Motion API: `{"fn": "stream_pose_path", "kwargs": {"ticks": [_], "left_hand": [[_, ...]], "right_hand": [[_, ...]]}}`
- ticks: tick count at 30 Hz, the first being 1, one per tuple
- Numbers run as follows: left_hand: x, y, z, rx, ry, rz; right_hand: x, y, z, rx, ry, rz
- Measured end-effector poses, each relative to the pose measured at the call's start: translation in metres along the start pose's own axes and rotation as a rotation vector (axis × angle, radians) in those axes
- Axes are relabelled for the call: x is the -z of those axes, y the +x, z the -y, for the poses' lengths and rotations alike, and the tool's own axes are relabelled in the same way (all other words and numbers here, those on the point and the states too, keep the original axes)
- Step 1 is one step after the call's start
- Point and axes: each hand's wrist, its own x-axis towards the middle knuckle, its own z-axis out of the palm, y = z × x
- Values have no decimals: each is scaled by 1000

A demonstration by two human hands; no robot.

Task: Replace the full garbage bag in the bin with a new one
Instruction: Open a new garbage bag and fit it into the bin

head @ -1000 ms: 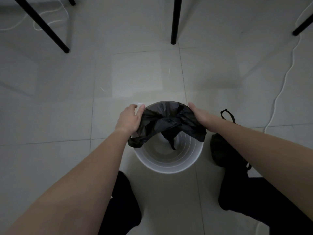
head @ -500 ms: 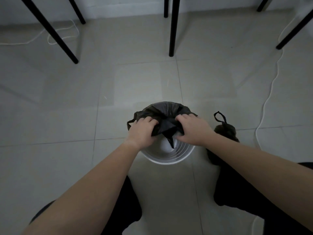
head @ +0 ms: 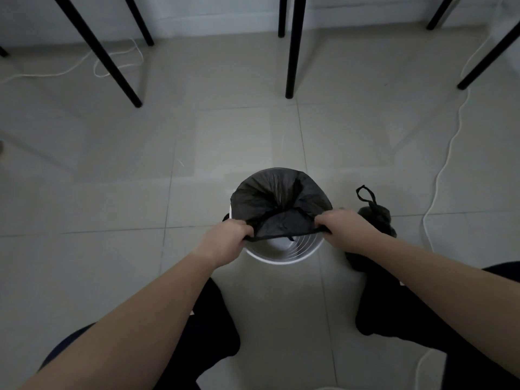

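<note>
A white round bin (head: 281,258) stands on the tiled floor between my feet. A new black garbage bag (head: 277,198) is draped over its far rim and covers most of the opening. My left hand (head: 225,243) and my right hand (head: 342,228) each grip the bag's near edge and hold it taut across the bin's mouth. The white inside of the bin shows below that edge. The full black garbage bag (head: 375,218), tied with a loop on top, sits on the floor just right of the bin, partly hidden behind my right hand.
Black table or chair legs (head: 292,46) stand on the floor beyond the bin. A white cable (head: 444,164) runs along the floor on the right, another (head: 112,61) lies at the far left. My dark-clad legs (head: 213,327) flank the bin.
My hands moved from the far sides of the rim to the near edge and spread apart, stretching the bag's opening. The bag now covers more of the far rim.
</note>
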Motion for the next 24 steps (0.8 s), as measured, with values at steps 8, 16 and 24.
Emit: {"fn": "stream_pose_path", "kwargs": {"ticks": [8, 16, 24], "left_hand": [[-6, -33, -16, -1, 72, 77], [-13, -55, -27, 19, 172, 221], [-26, -60, -29, 50, 283, 297]], "right_hand": [[-8, -38, 5, 12, -63, 73], [-13, -60, 13, 46, -93, 214], [-33, -64, 10, 69, -224, 303]]}}
